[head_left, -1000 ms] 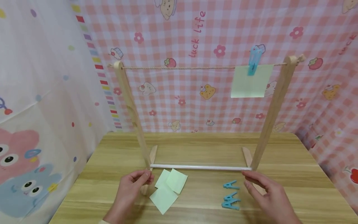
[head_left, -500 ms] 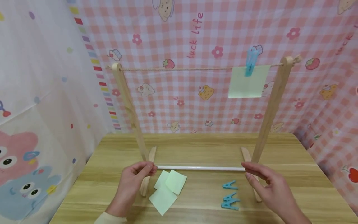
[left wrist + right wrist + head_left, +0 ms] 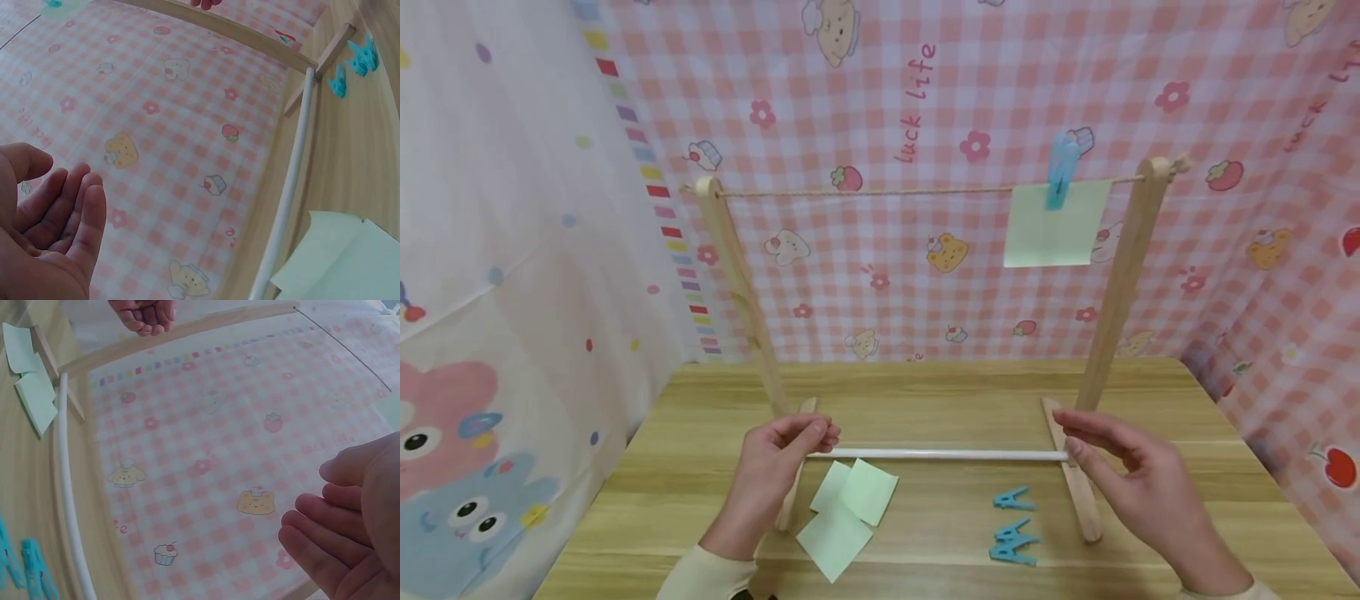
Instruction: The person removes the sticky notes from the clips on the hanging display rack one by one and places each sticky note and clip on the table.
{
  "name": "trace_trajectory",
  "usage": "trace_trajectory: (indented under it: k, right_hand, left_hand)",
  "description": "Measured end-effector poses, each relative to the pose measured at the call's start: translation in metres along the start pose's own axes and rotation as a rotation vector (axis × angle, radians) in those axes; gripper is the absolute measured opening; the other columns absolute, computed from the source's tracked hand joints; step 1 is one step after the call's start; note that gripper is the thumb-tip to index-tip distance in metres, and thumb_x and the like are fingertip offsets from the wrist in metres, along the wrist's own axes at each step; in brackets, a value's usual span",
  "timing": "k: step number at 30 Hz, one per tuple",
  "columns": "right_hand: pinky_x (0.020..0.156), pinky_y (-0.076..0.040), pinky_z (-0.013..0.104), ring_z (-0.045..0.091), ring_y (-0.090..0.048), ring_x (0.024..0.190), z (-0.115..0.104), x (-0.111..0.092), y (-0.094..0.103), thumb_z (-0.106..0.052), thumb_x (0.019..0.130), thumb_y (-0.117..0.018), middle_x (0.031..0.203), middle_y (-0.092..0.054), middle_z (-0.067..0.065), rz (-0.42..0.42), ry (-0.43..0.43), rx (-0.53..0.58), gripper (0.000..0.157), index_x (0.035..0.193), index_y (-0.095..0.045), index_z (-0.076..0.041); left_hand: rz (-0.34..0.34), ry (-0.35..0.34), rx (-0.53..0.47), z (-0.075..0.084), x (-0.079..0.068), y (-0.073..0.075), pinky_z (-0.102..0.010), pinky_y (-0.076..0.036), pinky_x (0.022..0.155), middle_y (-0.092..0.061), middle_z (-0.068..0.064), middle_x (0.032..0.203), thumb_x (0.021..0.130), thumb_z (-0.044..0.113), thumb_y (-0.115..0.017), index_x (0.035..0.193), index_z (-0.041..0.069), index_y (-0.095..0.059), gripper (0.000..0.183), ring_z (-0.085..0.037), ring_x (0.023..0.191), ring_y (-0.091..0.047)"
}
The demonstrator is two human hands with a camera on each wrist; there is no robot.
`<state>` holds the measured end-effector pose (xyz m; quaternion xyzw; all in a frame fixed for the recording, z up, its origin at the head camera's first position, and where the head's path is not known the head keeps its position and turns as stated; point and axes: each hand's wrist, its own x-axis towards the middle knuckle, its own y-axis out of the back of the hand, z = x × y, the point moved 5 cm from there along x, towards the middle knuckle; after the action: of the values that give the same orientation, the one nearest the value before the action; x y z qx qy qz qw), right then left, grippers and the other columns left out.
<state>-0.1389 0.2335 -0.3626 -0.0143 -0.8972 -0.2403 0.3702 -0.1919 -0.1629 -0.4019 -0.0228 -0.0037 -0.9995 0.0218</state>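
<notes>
My left hand hovers by the foot of the left wooden post, fingers loosely bent with nothing in them, as the left wrist view shows. Across from it my right hand is held in front of the right post, its fingers relaxed and holding nothing. Between the hands a white rod joins the bottoms of the posts. Three pale green paper squares overlap on the table near my left hand. Several blue clothespins lie left of my right hand.
A twine line runs between the post tops. One green paper hangs from it under a blue clothespin, near the right post. A pink checked cloth covers the wall behind the wooden table.
Both hands have risen from the ends of the white rod, the left also shifting a little to the right. The stand, papers and clothespins keep their places while the head view shifts slightly.
</notes>
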Motion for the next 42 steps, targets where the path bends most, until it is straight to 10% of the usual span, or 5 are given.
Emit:
trace_trajectory:
  k: [42]
  right_hand:
    - [0.09, -0.053, 0.003, -0.011, -0.069, 0.115, -0.034, 0.051, 0.031, 0.016, 0.092, -0.073, 0.126, -0.074, -0.026, 0.027, 0.041, -0.125, 0.041, 0.126, -0.078, -0.006]
  left_hand:
    - [-0.219, -0.153, 0.028, 0.054, 0.02, -0.067, -0.028, -0.064, 0.091, -0.082, -0.017, 0.104, 0.103, 0.007, -0.071, 0.115, -0.011, -0.074, 0.022, -0.012, 0.089, -0.076]
